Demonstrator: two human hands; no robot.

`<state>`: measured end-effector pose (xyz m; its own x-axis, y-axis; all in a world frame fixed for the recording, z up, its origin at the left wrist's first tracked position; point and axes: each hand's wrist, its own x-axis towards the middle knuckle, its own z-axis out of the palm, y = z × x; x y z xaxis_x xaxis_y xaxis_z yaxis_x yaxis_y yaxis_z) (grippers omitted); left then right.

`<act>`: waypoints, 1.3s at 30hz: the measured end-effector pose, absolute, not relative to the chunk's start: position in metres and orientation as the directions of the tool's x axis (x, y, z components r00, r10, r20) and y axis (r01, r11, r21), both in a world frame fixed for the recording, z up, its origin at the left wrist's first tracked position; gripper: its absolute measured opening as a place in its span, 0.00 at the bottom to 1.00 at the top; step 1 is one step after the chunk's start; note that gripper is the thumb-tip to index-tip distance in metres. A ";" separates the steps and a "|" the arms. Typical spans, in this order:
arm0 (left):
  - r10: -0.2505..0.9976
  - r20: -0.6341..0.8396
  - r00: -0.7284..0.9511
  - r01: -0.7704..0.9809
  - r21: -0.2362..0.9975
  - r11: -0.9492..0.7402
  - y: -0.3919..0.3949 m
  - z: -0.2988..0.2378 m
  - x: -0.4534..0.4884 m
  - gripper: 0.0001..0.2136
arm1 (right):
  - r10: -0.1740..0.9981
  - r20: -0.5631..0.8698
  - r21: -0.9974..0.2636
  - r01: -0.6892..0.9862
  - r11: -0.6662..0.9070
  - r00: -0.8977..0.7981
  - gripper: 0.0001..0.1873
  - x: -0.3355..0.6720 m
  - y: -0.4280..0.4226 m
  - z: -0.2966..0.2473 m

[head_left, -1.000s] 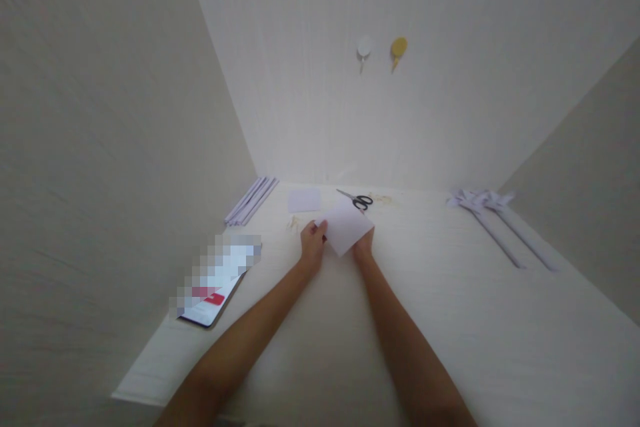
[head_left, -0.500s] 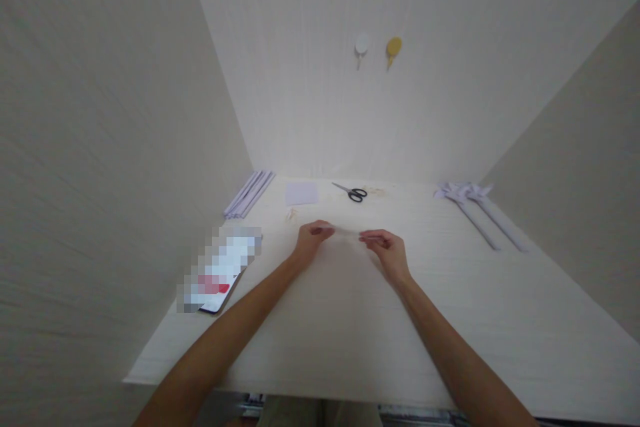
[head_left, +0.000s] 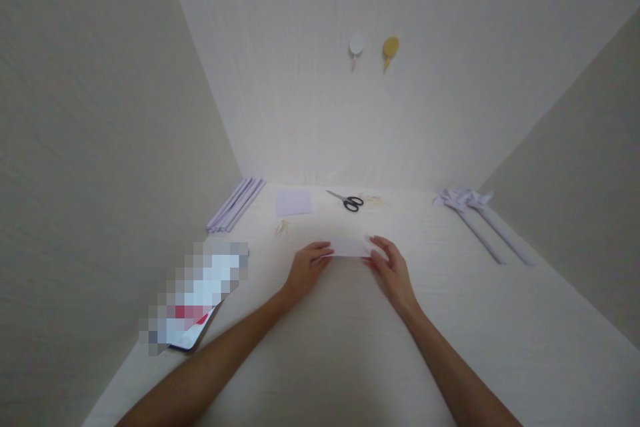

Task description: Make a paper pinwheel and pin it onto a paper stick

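A small white sheet of paper (head_left: 349, 247), folded into a narrow strip, lies flat on the pale table (head_left: 350, 347). My left hand (head_left: 306, 267) rests on its left end with the fingers stretched out flat. My right hand (head_left: 390, 265) presses on its right end, fingers also extended and lying flat. Both forearms reach in from the bottom of the view.
Black-handled scissors (head_left: 346, 200) and a lilac paper square (head_left: 293, 202) lie behind the hands. Folded lilac strips (head_left: 235, 204) sit at the back left, two finished paper pieces (head_left: 483, 223) at the right. A phone (head_left: 193, 307) lies at the left. Two hooks (head_left: 373, 50) hang on the wall.
The paper was held up in both hands, then stretched between pinched fingers. Now it lies folded on the table with both hands flat on its ends.
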<state>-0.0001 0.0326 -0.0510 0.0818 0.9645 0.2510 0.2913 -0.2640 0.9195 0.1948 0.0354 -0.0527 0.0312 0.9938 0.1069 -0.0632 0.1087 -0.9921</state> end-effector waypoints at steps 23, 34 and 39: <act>0.662 0.460 0.592 0.595 0.305 -0.744 0.000 -0.054 0.019 0.14 | 0.936 0.139 -0.990 0.081 0.119 0.324 0.13 0.198 0.042 -0.052; 0.790 0.161 0.591 0.738 0.287 -0.610 -0.001 -0.049 0.018 0.23 | 0.888 0.198 -0.967 0.231 0.107 0.416 0.08 0.209 0.047 -0.054; 0.777 0.096 0.622 0.738 0.260 -0.622 -0.001 -0.046 0.018 0.24 | 0.932 0.200 -0.964 0.230 0.132 0.301 0.11 0.206 0.044 -0.053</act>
<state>0.0184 -0.0009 -0.0459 0.6216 0.7775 0.0955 0.7385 -0.6223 0.2596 0.2061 0.0441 -0.0534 0.3011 0.9324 0.1997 0.2304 0.1321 -0.9641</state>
